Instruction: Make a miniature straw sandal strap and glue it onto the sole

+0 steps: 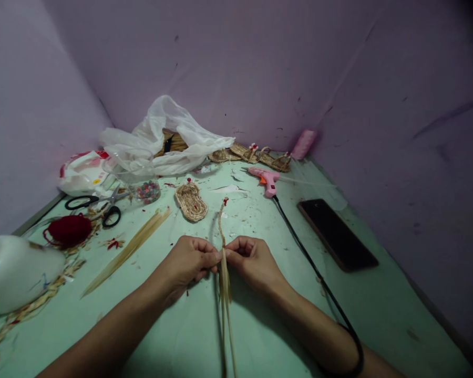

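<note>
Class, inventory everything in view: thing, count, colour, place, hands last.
braid: 1, tan, between hands
loose straw: 1 bunch, yellowish, left
woven sole: 1, tan, centre
slippers: several, tan, back
bag: 1, white, back left
bundle: 1, brown, under bag
packet: 1, white and red, left
scissors: 1, black and silver, left
beads: many, mixed, in clear cup, left
yarn: 1 ball, red, left
rounded object: 1, white, left edge
glue gun: 1, pink, black cord, right
phone: 1, black, right
roll: 1, pink, back right
scraps: many, red, scattered
table: 1, pale green, below
walls: 3, purple, around
left hand: 1, bare, on braid
right hand: 1, bare, on braid
</note>
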The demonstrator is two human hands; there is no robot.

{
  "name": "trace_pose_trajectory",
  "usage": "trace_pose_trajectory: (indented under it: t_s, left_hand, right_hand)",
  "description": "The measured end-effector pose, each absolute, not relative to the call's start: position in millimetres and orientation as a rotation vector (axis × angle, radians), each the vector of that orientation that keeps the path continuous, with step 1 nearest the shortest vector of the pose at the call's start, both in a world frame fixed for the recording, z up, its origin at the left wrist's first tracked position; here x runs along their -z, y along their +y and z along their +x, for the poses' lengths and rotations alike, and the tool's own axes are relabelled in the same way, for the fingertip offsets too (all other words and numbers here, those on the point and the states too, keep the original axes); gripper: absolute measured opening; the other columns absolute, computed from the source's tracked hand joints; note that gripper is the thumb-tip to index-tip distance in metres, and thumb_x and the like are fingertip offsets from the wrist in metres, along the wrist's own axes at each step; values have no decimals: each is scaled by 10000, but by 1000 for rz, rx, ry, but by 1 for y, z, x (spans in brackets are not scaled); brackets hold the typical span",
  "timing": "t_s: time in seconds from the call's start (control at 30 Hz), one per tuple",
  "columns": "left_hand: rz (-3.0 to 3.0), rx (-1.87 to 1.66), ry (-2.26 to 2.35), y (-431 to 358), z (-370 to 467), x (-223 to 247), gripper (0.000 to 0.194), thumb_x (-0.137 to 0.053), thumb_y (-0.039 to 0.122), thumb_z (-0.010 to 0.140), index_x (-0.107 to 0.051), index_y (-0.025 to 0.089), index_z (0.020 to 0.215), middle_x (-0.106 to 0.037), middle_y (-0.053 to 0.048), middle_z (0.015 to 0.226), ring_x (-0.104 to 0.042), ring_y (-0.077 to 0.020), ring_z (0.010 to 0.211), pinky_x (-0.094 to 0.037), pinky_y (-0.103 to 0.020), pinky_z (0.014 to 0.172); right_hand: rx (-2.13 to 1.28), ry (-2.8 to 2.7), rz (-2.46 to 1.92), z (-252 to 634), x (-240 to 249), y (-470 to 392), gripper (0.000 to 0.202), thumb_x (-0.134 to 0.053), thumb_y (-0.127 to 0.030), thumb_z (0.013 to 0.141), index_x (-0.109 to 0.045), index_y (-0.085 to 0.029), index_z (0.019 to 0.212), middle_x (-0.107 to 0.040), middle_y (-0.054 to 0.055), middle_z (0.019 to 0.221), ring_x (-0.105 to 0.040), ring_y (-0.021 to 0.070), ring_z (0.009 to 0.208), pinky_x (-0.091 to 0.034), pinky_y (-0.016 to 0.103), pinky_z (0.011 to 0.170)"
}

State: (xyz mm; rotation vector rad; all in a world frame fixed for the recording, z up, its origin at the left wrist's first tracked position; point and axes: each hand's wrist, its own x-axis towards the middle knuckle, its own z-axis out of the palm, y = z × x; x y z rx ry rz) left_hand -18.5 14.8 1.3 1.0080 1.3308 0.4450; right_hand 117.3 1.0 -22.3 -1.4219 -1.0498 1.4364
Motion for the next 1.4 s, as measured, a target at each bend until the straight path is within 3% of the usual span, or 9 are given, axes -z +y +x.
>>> trace_pose_trajectory:
  t_s: [0.23,0.43,0.6,0.7,0.83,1.0,1.27,1.4]
  left_hand:
    - [902,-482,1288,12,-16,-2,193,-621,314,643,-525,147,628,-414,66,256,-239,-32,198,-121,-142,243]
    - [794,-492,1051,13,-18,0,234,-641,304,664,-516,124,581,-492,31,329,-373,-35,239,-252,-116,258]
    - [836,-411,1085,14,-21,-2,244,-618,325,670,-517,133,558,-419,54,264,-258,-20,191,-140,-120,225]
    - [894,-347,1125,14,-21,-2,258,-597,329,663,-501,141,515,-359,73,242,-211,-16,192,-116,-132,232]
    - [976,-434,1236,13,-19,-2,239,-614,301,601,-459,153,495,-387,81,308,-225,-11,224,-122,-149,259]
    - [1069,-543,1307,11,-14,-3,195,-589,287,581,-469,152,508,-402,79,346,-239,-16,256,-123,-175,302]
    - [1025,-575,1287,11,-14,-5,196,-602,281,553,-470,150,494,-378,77,335,-226,-15,276,-104,-177,318]
    - [990,-513,1097,14,-19,-10,207,-627,306,563,-522,128,550,-391,74,385,-215,-5,291,-85,-178,324]
  right_hand:
    - [-1462,-914,-1328,116,23,-2,160,-704,-222,535,-591,-126,594,-565,-7,508,-466,88,458,-369,224,472]
    - [-1510,-878,-1275,115,21,-4,169,-688,-258,584,-567,-144,614,-558,-19,465,-481,89,423,-368,217,455]
    - [-1558,-923,-1274,115,21,-4,172,-692,-264,593,-578,-139,623,-569,-16,487,-484,85,445,-363,213,470]
    - [-1624,-924,-1278,118,21,-3,218,-735,-276,534,-588,-130,602,-573,-13,498,-491,88,450,-368,223,485]
    - [-1740,-854,-1318,122,17,-1,248,-763,-272,468,-593,-114,557,-557,-9,472,-457,73,423,-312,207,446]
    - [-1827,-787,-1212,124,11,-1,221,-716,-298,522,-620,-103,559,-498,-30,416,-357,41,373,-250,201,412]
    - [-1813,-778,-1256,124,6,1,270,-766,-273,434,-600,-113,576,-565,-7,474,-447,64,425,-306,202,446]
    - [-1829,-776,-1277,128,4,3,220,-734,-246,460,-593,-130,583,-563,-17,447,-434,63,378,-284,201,400]
